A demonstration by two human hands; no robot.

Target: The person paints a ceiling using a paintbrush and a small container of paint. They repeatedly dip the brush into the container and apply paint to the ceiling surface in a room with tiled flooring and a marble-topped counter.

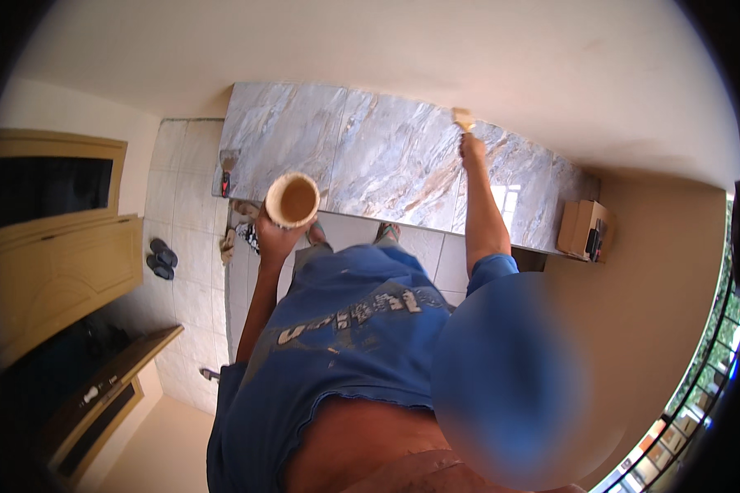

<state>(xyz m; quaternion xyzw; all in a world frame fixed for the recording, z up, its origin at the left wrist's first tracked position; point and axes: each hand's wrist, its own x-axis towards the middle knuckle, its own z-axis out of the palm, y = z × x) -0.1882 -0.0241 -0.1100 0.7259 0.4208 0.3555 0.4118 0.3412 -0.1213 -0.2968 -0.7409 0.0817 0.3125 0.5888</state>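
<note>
My left hand [275,232] grips an open round container [293,203] with tan contents, held over the front edge of a grey, brown-veined marble-look ledge [386,156]. My right hand [472,149] is closed round the handle of a paintbrush [462,118], reaching to the back of the ledge, where the bristles are at the foot of the cream wall [501,57]. A scraper [226,172] with a red and black handle lies at the ledge's left end.
A cardboard box [578,226] sits at the right end, by a barred window [699,378]. Dark slippers [162,258] lie on floor tiles at left, near wooden cupboard doors [57,287]. Cloths or footwear [242,230] lie below the ledge's left part. My sandalled feet are below it.
</note>
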